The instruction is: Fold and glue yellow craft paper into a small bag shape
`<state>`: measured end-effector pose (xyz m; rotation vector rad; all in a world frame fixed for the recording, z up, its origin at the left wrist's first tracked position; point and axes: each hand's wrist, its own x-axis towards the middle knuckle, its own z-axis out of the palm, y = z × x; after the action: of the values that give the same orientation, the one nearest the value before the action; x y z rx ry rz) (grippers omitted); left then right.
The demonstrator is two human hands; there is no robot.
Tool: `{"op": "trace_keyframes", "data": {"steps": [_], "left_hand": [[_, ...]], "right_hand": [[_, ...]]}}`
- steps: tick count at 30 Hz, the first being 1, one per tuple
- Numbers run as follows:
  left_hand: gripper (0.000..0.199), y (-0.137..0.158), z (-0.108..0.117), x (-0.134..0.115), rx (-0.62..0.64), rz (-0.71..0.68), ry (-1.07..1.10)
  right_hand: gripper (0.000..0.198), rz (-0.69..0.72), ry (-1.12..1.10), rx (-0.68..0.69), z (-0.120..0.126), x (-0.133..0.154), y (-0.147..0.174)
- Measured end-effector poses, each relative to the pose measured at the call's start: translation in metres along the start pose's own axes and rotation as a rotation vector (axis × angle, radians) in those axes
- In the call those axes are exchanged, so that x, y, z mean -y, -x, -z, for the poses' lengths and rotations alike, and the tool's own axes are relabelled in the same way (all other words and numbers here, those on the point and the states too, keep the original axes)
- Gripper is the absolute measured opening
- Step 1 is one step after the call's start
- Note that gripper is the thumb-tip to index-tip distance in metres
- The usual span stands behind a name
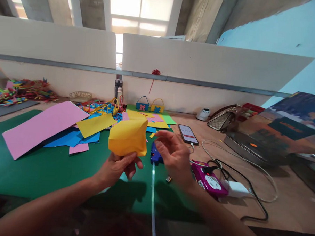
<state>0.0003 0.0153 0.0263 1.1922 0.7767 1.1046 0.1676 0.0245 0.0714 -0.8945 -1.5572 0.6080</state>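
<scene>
My left hand (121, 167) pinches the lower edge of a yellow box-shaped pouch (127, 137), made of folded sheet material and raised above the green mat (53, 169). To the right, my right hand (175, 155) hovers with curved fingers apart and nothing visible between them. Just beside it lies a blue glue gun (155, 153), partly covered by the hand. A long clear glue stick (153, 198) runs from the glue gun towards me. A small metallic piece (168, 179) lies under my right wrist.
Pink (47, 127), blue and yellow sheets (96, 125) cover the mat's left. Two small bags, blue (142, 106) and yellow (157, 105), stand at the back. On the right are a phone (188, 134), a purple power strip (209, 181), cables and a dark case (250, 150).
</scene>
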Motion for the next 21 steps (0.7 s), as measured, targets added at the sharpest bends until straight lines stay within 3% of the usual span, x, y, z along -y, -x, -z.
{"op": "trace_keyframes", "data": {"steps": [6,9,15,18,21], "left_hand": [[0.036,0.004,0.006,0.000,0.100,0.120,-0.032],[0.035,0.004,0.009,0.002,0.156,0.132,-0.057],[0.035,0.003,0.013,0.005,0.215,0.122,-0.077],[0.034,0.005,0.012,0.001,0.192,0.083,-0.204],[0.031,0.008,0.009,-0.004,0.105,-0.004,-0.434]], "right_hand": [[0.020,0.162,0.263,0.352,0.020,0.047,-0.031],[0.021,0.238,0.387,0.314,0.015,0.047,-0.044],[0.023,0.043,0.273,0.259,0.012,0.031,-0.052],[0.018,0.021,0.248,0.236,0.013,0.034,-0.051],[0.015,-0.008,0.291,0.298,0.014,0.038,-0.051]]}}
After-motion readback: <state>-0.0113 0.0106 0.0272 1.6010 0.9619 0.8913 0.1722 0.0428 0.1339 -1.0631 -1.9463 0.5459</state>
